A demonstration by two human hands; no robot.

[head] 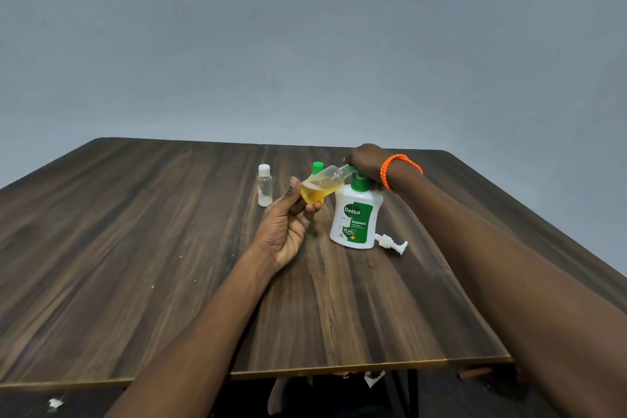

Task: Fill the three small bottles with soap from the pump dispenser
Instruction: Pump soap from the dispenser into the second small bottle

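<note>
A left hand [288, 224] grips a tilted, part-filled bottle [322, 185], its neck at the dispenser [356, 217] nozzle; the right hand [364, 161] presses the pump. A capped bottle [264, 185] stands just beyond the left hand.

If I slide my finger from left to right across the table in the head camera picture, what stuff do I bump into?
White-capped bottle → left hand holding the tilted bottle of yellow soap → soap dispenser with the right hand on top → loose white pump.
</note>
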